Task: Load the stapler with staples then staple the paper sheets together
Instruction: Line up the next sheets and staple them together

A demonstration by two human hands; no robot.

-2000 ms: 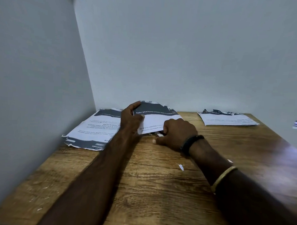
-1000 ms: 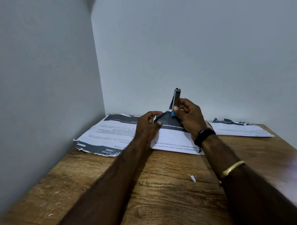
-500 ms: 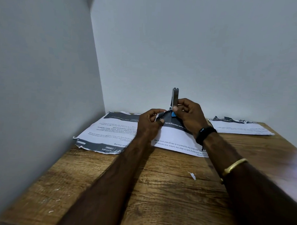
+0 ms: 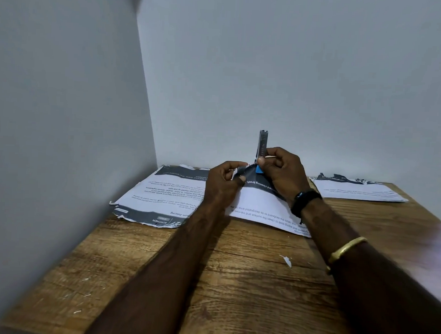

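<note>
My right hand (image 4: pixel 281 173) holds a small stapler (image 4: pixel 263 143) with its grey metal top swung up vertically and a blue base peeking out below my thumb. My left hand (image 4: pixel 224 182) pinches the lifted dark-banded top corner of a printed paper sheet (image 4: pixel 260 206), right beside the stapler's base. That sheet slopes down onto the wooden table (image 4: pixel 234 281). No staples are visible.
Another printed sheet with a torn dark edge (image 4: pixel 160 199) lies flat at the left by the side wall. A third sheet (image 4: pixel 357 190) lies at the back right. Small paper scraps (image 4: pixel 287 260) dot the table. Walls close off the left and back.
Two seconds ago both hands lay on the sheets on the table. Since then my right hand raised the stapler with its top open, and my left hand lifted the sheet's corner to it.
</note>
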